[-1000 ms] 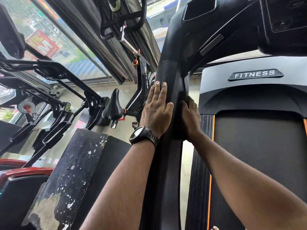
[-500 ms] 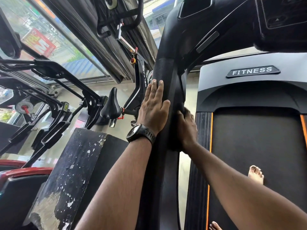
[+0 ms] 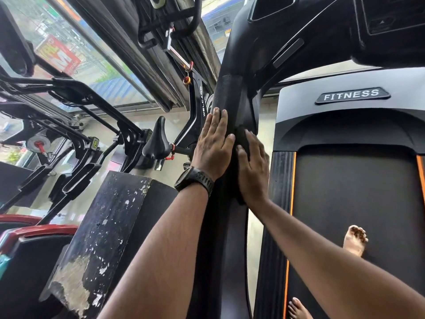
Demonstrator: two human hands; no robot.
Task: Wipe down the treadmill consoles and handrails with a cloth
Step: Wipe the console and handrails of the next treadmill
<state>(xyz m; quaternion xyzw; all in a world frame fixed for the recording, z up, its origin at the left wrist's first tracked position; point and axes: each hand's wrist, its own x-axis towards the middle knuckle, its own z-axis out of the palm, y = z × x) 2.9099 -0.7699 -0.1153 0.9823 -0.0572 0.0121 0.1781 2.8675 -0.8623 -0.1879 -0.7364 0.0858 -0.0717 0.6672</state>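
Cloth, dark and bunched, is held against the right side of the treadmill's black handrail, just below its foam-padded stretch. It is gripped by the right hand, whose fingers are bent over the wad while the thumb lies along its near side; more of the dark fabric is seen under the heel of the hand. The left hand is laid flat on the left side of the same handrail, fingers straight and together, holding nothing, and a black wristwatch is worn on that wrist. The two hands are set almost opposite each other, with the rail between them. Up the rail, the dark console is seen at the top right. To the right of the rail the treadmill belt is bordered by orange strips, and a grey motor cover marked FITNESS stands at its far end. Two bare feet are seen on the belt near its left edge. To the left of the rail, a worn black block and an exercise bike saddle are seen before a window.
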